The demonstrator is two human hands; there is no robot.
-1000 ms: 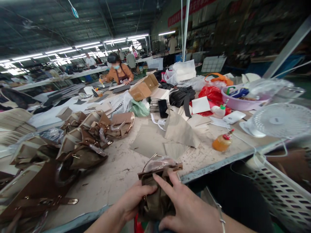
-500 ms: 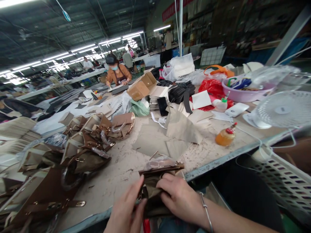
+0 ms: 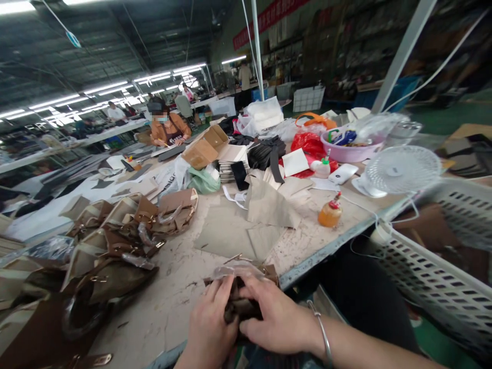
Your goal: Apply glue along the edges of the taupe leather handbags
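Observation:
Both of my hands are closed on a small dark olive-brown bag at the near edge of the worktable. My left hand grips its left side with the fingers folded over the fabric. My right hand, a metal bangle on its wrist, presses on the right side. A clear plastic wrap covers the bag's top edge and handle. Most of the bag is hidden under my hands.
A pile of brown and tan handbags lies to the left. Grey fabric sheets, an orange glue bottle, a white fan and a pink basin are farther back. A white slotted crate stands right. A seated person works across the table.
My hands have drawn closer together over the bag, bunching it, and the left fingers now fold onto it. The view has swung a little to the right.

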